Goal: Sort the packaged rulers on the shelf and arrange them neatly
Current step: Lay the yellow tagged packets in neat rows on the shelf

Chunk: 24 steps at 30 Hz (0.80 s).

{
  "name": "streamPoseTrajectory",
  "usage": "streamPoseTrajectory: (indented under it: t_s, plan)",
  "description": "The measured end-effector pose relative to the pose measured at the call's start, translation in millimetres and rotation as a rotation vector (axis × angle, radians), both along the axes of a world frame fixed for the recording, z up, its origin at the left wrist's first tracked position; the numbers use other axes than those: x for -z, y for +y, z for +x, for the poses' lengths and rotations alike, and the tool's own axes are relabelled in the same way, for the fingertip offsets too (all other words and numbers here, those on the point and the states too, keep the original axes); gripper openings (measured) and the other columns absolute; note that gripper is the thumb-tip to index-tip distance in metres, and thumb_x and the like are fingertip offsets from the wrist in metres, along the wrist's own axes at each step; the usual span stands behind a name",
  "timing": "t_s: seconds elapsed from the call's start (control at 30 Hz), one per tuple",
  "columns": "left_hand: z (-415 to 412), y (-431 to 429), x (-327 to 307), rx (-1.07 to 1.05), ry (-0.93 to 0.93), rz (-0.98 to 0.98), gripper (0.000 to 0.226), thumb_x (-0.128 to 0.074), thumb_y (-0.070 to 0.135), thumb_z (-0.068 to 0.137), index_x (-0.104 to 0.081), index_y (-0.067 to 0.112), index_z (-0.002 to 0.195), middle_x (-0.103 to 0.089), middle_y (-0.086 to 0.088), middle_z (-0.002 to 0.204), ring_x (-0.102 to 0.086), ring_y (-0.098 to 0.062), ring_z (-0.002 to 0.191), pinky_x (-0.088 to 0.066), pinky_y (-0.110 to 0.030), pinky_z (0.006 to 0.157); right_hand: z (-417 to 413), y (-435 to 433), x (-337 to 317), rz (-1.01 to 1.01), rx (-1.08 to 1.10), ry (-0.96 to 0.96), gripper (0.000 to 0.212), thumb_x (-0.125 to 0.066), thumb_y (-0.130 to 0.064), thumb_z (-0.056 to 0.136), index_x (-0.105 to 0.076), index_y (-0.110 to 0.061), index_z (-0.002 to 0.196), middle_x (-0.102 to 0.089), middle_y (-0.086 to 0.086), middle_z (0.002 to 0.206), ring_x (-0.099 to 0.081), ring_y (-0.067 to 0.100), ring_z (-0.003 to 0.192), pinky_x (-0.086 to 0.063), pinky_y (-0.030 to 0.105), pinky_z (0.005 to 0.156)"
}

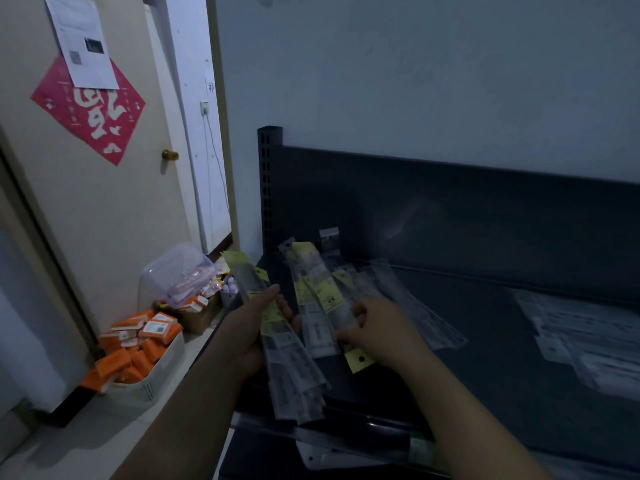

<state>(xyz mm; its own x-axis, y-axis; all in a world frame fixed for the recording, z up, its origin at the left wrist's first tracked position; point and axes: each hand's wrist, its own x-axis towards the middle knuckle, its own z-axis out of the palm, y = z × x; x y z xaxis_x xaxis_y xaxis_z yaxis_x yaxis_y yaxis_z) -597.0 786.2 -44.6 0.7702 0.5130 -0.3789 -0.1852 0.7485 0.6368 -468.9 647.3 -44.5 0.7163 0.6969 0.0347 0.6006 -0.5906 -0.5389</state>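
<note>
Plastic-wrapped rulers in a bundle are gripped by the curled fingers of the left hand over the shelf front, the right hand beside it pinches one yellow-tagged ruler with closed fingers, and farther back loose rulers and a pile lie on the shelf.

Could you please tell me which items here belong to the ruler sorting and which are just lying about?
Job: left hand, holding a ruler bundle; right hand, gripping loose ruler packs; dark shelf; ruler stack on its right side.
Lying about: basket of orange boxes; clear plastic tub; red door decoration; paper notice.
</note>
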Motion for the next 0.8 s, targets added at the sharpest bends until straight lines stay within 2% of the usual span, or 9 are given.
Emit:
streamPoseTrajectory:
  t_s: [0.17, 0.27, 0.33, 0.43, 0.5, 0.6, 0.67, 0.73, 0.8]
  plan:
    - [-2, 0, -4, -0.003, -0.015, 0.005, 0.018, -0.057, 0.019, 0.093, -0.054, 0.009, 0.078, -0.051, -0.004, 0.067, -0.052, -0.015, 0.057, -0.056, -0.028, 0.051, 11, -10, -7, 0.261, 0.008, 0.256, 0.013, -0.062, -0.019, 0.089, -0.063, -0.013, 0.078, -0.065, 0.005, 0.075, -0.061, 0.015, 0.067, -0.046, 0.028, 0.059]
    - [-2, 2, -8, -0.012, -0.043, 0.017, 0.026, -0.056, 0.029, 0.094, -0.055, 0.010, 0.076, -0.053, -0.004, 0.066, -0.053, -0.015, 0.055, -0.053, -0.024, 0.046, 20, -29, -23, 0.463, -0.023, 0.641, 0.009, -0.058, -0.008, 0.092, -0.066, -0.005, 0.092, -0.065, 0.007, 0.073, -0.066, 0.019, 0.065, -0.052, 0.032, 0.063]
    - [-2, 8, -9, -0.022, -0.068, 0.037, 0.032, -0.055, 0.038, 0.092, -0.056, 0.009, 0.079, -0.055, -0.004, 0.065, -0.054, -0.013, 0.047, -0.050, -0.022, 0.042, 28, -41, -31, 0.455, -0.061, 0.776, 0.015, -0.056, -0.002, 0.091, -0.067, -0.003, 0.101, -0.068, 0.011, 0.077, -0.066, 0.020, 0.064, -0.055, 0.032, 0.060]
    - [-1, 16, -14, -0.042, -0.070, 0.119, 0.043, -0.052, 0.049, 0.091, -0.059, 0.008, 0.085, -0.058, -0.007, 0.065, -0.056, -0.015, 0.047, -0.049, -0.022, 0.040, 38, -55, -39, 0.345, -0.115, 0.785, 0.020, -0.057, 0.001, 0.088, -0.068, -0.005, 0.104, -0.069, 0.012, 0.077, -0.063, 0.017, 0.060, -0.052, 0.026, 0.053]
    - [-1, 21, -19, -0.058, -0.041, 0.198, 0.050, -0.045, 0.051, 0.093, -0.064, 0.006, 0.080, -0.062, -0.009, 0.067, -0.060, -0.018, 0.051, -0.051, -0.022, 0.040, 43, -63, -42, 0.312, -0.112, 0.735, 0.021, -0.061, -0.001, 0.087, -0.068, -0.008, 0.105, -0.068, 0.005, 0.069, -0.060, 0.013, 0.057, -0.046, 0.021, 0.049]
    - [-3, 19, -24, 0.156, -0.058, 0.144, 0.038, -0.053, 0.043, 0.086, -0.060, 0.006, 0.080, -0.063, -0.006, 0.064, -0.057, -0.014, 0.045, -0.048, -0.019, 0.041, 52, -66, -42, 0.460, 0.011, 0.737, 0.027, -0.066, 0.000, 0.083, -0.064, -0.007, 0.108, -0.064, 0.003, 0.063, -0.054, 0.007, 0.049, -0.041, 0.017, 0.044]
    - [-2, 12, -23, 0.316, -0.043, 0.104, 0.028, -0.059, 0.034, 0.081, -0.059, 0.006, 0.083, -0.061, -0.006, 0.067, -0.056, -0.013, 0.048, -0.047, -0.019, 0.043, 52, -60, -40, 0.595, 0.065, 0.762, 0.022, -0.070, -0.001, 0.080, -0.064, -0.005, 0.101, -0.061, 0.003, 0.065, -0.053, 0.005, 0.049, -0.042, 0.016, 0.044]
    - [4, 3, -20, 0.378, 0.055, 0.211, 0.025, -0.063, 0.030, 0.080, -0.063, 0.005, 0.085, -0.065, -0.009, 0.073, -0.060, -0.015, 0.052, -0.051, -0.021, 0.046, 45, -47, -38, 0.685, 0.070, 0.791, 0.015, -0.069, -0.002, 0.081, -0.064, -0.006, 0.094, -0.061, 0.004, 0.068, -0.054, 0.006, 0.050, -0.043, 0.016, 0.045]
    - [8, -9, -18, 0.414, 0.169, 0.327, 0.036, -0.071, 0.033, 0.070, -0.069, 0.003, 0.090, -0.069, -0.014, 0.082, -0.066, -0.019, 0.058, -0.055, -0.024, 0.050, 37, -30, -37, 0.728, 0.052, 0.802, 0.019, -0.070, 0.000, 0.080, -0.063, -0.005, 0.097, -0.063, 0.007, 0.073, -0.057, 0.009, 0.055, -0.047, 0.019, 0.049]
